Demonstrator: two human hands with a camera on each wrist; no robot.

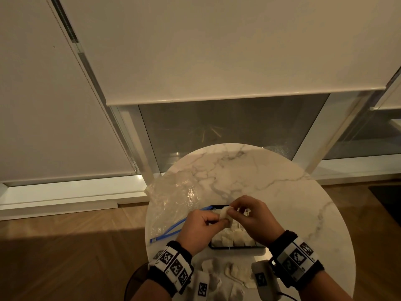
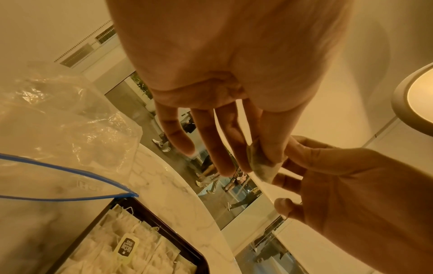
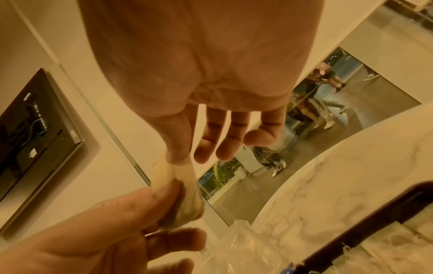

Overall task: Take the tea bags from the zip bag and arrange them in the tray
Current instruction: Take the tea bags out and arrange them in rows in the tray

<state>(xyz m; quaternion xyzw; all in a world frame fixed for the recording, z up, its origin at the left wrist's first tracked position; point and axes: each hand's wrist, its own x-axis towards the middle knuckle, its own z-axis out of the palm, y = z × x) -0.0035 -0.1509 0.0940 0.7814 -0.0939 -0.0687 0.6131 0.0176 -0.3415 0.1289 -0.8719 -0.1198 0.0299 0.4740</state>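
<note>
One zip bag (image 1: 173, 205). One tray (image 1: 236, 248). One tea bag (image 1: 224, 213) held between two hands. Bags in tray: many, overlapping, uncountable. Loose bags (image 1: 235, 274) at table's (image 1: 282, 192) near edge: several, blurred.

head: worn high, looks forward and down at the round marble table (image 1: 271, 181); table sits low in frame, roller blinds (image 1: 217, 51) and window fill the upper part.
left wrist: very close under the left hand (image 2: 222, 74), looks along the fingers; angled up and outward over the table edge toward the window.
right wrist: same setup under the right hand (image 3: 199, 64), close range, facing past the table rim.
shared: all three see both hands meeting on one tea bag (image 1: 224, 213), plus the black tray (image 1: 234, 247) and zip bag (image 1: 173, 205).
</note>
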